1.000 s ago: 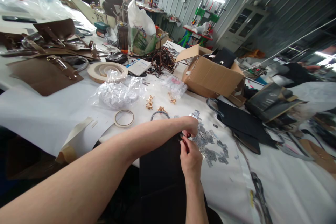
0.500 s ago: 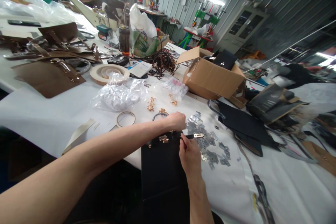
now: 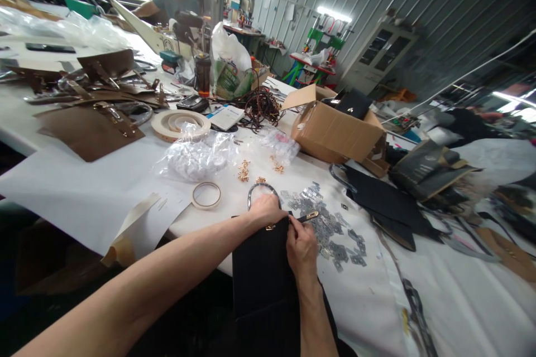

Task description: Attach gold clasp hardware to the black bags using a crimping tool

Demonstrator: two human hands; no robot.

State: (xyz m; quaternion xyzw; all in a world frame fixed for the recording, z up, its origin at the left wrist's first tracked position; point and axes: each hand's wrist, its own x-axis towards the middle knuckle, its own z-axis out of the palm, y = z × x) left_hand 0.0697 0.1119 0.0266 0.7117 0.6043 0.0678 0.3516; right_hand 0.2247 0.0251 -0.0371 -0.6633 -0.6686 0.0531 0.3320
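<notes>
A black leather bag panel (image 3: 263,284) hangs over the table's front edge towards me, with a curved handle (image 3: 250,192) at its top and gold-coloured hardware (image 3: 270,227) below. My right hand (image 3: 302,248) pinches a short black strap (image 3: 299,220) whose end carries a gold-coloured metal plate (image 3: 311,216). My left hand (image 3: 268,208) is closed over the top of the panel, its fingertips meeting my right fingertips at the strap's base; what they grip is hidden. Just beyond my right hand lie many flat grey metal plates (image 3: 330,226).
Small gold-coloured fittings (image 3: 243,170) lie in piles behind the handle. Tape rolls (image 3: 206,195) and plastic bags (image 3: 192,153) are to the left. A cardboard box (image 3: 335,131) stands behind, and a black bag piece (image 3: 377,195) lies to the right. Another person (image 3: 176,0) sits far left.
My left hand has come down and towards me from above the panel's top edge to the strap's base, uncovering the handle. My right hand still pinches the strap.
</notes>
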